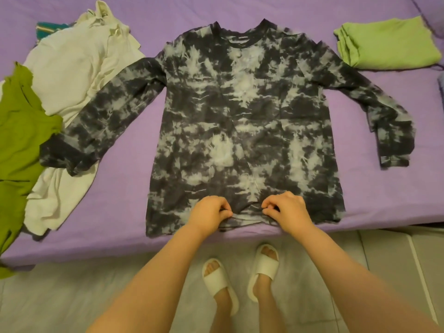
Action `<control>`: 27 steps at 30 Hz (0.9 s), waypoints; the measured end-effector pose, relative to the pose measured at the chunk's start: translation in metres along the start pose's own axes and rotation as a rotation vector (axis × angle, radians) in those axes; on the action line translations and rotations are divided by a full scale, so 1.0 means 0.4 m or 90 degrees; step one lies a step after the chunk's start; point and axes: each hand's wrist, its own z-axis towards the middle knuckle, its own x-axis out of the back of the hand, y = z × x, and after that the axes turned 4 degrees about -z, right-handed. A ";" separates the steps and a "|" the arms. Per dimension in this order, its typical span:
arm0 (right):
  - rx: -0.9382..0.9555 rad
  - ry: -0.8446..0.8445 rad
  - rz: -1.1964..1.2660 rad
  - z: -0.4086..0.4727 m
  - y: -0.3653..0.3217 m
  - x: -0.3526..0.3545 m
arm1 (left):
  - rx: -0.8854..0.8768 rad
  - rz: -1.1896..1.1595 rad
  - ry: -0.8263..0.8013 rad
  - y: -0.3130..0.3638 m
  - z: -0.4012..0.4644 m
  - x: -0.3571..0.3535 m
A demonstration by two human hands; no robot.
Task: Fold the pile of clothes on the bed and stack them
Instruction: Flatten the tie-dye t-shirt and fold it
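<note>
Pinching hem of tie-dye shirt (242,131) spread flat on bed (374,188): left hand (210,212), right hand (287,209); no writing legible.

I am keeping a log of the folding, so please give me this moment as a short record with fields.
surface: purple bed sheet
garment in work: tie-dye shirt, spread flat, sleeves out
left hand: pinches the shirt's bottom hem
right hand: pinches the same hem
folded already: light green garment, far right
unfolded pile: white garment and olive green garment, left; the shirt's sleeve lies over them
</note>
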 end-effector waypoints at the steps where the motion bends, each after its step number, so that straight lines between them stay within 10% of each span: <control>1: -0.009 -0.033 0.027 0.004 0.005 0.007 | 0.021 -0.056 -0.017 -0.001 -0.004 0.009; 8: 0.005 -0.209 0.080 -0.029 0.052 0.054 | 0.073 -0.055 -0.148 0.017 -0.033 0.054; 14: -0.182 0.238 0.018 -0.067 0.130 0.076 | -0.083 0.122 0.001 0.109 0.020 0.004; 20: -0.425 0.154 0.187 -0.086 0.210 0.074 | -0.099 0.084 -0.043 0.207 0.081 -0.105; 27: -0.329 0.230 0.352 -0.101 0.229 0.104 | -0.146 0.218 -0.005 0.275 0.092 -0.151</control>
